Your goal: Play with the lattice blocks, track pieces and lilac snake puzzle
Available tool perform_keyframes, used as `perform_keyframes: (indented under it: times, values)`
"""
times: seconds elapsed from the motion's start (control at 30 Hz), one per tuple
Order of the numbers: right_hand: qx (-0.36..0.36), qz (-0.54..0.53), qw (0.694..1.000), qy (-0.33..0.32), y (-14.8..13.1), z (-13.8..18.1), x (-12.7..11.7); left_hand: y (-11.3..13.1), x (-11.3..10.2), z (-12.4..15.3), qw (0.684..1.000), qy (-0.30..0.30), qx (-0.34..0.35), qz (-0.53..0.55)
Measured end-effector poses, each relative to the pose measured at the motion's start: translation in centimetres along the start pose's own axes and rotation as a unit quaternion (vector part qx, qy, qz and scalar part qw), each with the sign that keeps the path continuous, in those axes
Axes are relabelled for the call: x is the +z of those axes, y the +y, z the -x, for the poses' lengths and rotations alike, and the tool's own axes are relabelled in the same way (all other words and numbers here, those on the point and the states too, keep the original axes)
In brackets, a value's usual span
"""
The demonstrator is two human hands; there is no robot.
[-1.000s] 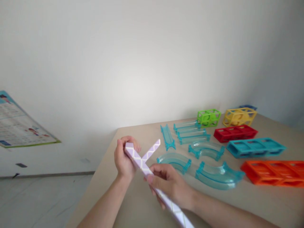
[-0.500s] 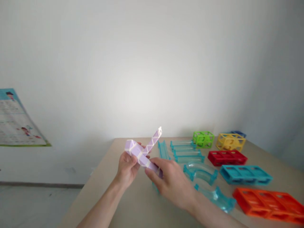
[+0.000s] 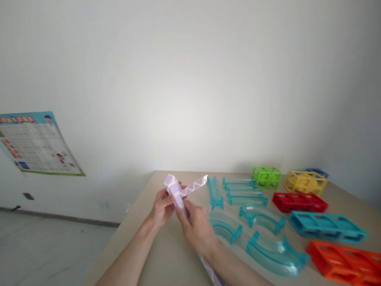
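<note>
A lilac snake puzzle point(image 3: 175, 192) with pale edge lines is held above the table, bent into a folded part and a straight arm pointing to the upper right. My left hand point(image 3: 163, 206) grips its folded end between thumb and fingers. Lower on the same piece, my right hand point(image 3: 196, 228) is closed round the lilac length, hiding part of it. Another stretch of the snake puzzle shows below my right wrist, running down to the bottom edge of the view.
Clear teal track pieces, straight point(image 3: 214, 193) and curved point(image 3: 275, 254), lie right of my hands on the beige table point(image 3: 166, 254). Further right stand red point(image 3: 299, 201), teal point(image 3: 327, 225), orange point(image 3: 345, 260), green point(image 3: 267, 177) and yellow point(image 3: 305, 182) frame blocks. A poster point(image 3: 38, 143) hangs on the wall.
The view has swung left, so the table things sit further right. The snake puzzle has turned: its arm leans flatter, and its lower part points more steeply down with my right hand.
</note>
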State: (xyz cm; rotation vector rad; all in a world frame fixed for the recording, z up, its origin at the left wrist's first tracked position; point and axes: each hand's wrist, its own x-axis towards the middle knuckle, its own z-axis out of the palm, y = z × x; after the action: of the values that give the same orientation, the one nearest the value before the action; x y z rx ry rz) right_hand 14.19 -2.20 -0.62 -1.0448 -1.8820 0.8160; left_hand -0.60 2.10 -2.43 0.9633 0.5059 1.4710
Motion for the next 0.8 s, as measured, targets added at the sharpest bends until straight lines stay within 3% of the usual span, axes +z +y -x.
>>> perform_keyframes:
  times: [0.1,0.2,0.33,0.4,0.47,0.53,0.6,0.8]
  values:
    - [0.139,-0.183,0.971,-0.073,0.7,-0.4,0.2,-0.2,0.6,-0.1,0.998,0.011,0.041,-0.051]
    - [0.226,-0.395,0.877,-0.156,1.2,-0.8,-0.1,-0.3,0.9,0.1,0.992,-0.005,0.060,-0.112]
    - [0.223,-0.571,0.745,-0.262,1.6,-0.7,-0.9,0.3,1.3,0.2,0.991,-0.008,0.080,-0.111]
    - [0.211,-0.610,0.709,-0.284,1.8,-0.7,-1.1,0.7,1.5,0.3,0.992,-0.011,0.073,-0.099]
    - [0.205,-0.627,0.692,-0.295,2.1,-0.7,-1.2,1.0,1.8,0.4,0.994,-0.011,0.060,-0.093]
    - [0.207,-0.625,0.688,-0.305,2.3,-0.8,-1.2,1.2,2.0,0.6,0.994,-0.012,0.051,-0.093]
    - [0.210,-0.606,0.708,-0.298,2.3,-0.9,-1.1,1.2,2.2,0.6,0.993,-0.010,0.055,-0.100]
    - [0.131,-0.477,0.855,-0.155,1.2,-0.7,-1.3,0.8,1.4,0.2,0.975,0.048,0.147,-0.160]
